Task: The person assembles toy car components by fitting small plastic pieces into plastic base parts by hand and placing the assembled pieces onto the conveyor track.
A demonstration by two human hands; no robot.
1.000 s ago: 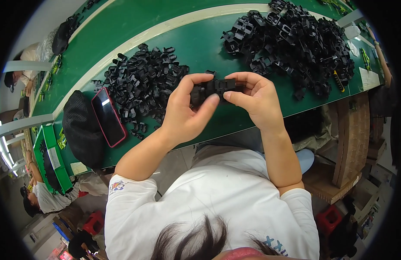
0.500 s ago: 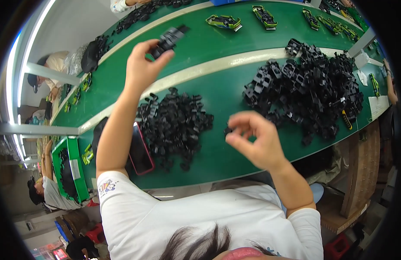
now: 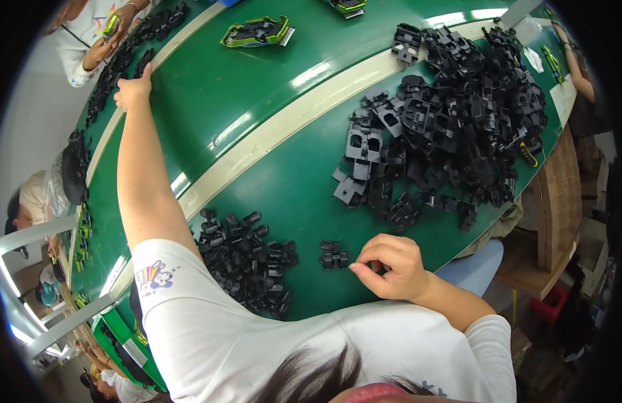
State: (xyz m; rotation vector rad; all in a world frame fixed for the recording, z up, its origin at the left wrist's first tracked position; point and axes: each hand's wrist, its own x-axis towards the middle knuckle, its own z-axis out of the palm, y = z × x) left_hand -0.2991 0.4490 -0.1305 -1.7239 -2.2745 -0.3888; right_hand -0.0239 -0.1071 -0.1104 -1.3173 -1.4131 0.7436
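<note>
Two black-part heaps [image 3: 234, 258] [image 3: 459, 121] on the near counter [image 3: 297, 181], one yellow-and-black tool [image 3: 528, 154], one green bin [image 3: 148, 364] showing on my remote feed.

Small black clips [image 3: 334, 256] clustered near a jumbled heap [image 3: 244, 262] of similar ones, black part [image 3: 142, 61] at upper left, partly hidden

Green table [image 3: 291, 181], large black heap [image 3: 472, 114], smaller heap [image 3: 238, 258]

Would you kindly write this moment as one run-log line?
left hand: outstretched at black part, grip unclear | right hand: curled beside small parts | nearby: larger pile, smaller pile on green table
</note>
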